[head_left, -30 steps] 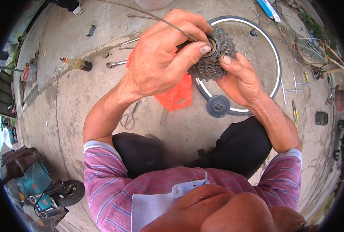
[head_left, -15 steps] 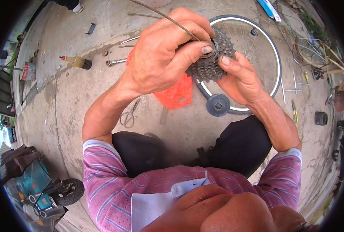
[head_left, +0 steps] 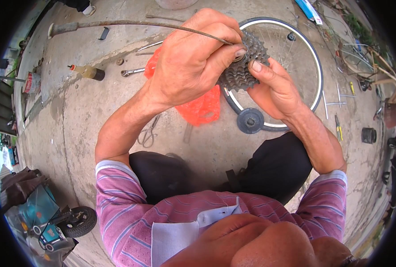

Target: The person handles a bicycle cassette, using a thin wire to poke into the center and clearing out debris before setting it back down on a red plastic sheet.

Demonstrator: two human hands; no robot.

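Head view shows our two hands raised above the concrete floor (head_left: 78, 147), toward its far edge and a little right of its middle. Our right hand (head_left: 276, 89) cups the sprocket cluster (head_left: 238, 76) from the right, its grip closed around the teeth, with the thumb on the near face. Our left hand (head_left: 193, 66) has its grip pinched tight on a thin rusty rod (head_left: 118, 22) just behind the tip, at the centre of the cluster; the fingers hide the exact contact.

What has just changed is the rod's angle. Half a second ago it ran up past the floor's far side and out of view; now it slants across to the left, and its thicker, flared end shows. The cluster has barely moved, so we judge that the rod is being turned about its tip while the work stays at the core.

Below our hands lie a spoked wheel (head_left: 321, 66), a black disc (head_left: 250, 121) against its near side and a red plastic bag (head_left: 198, 109). A bottle (head_left: 87, 72) lies toward the floor's left edge, yellow-handled pliers (head_left: 338, 129) toward its right.
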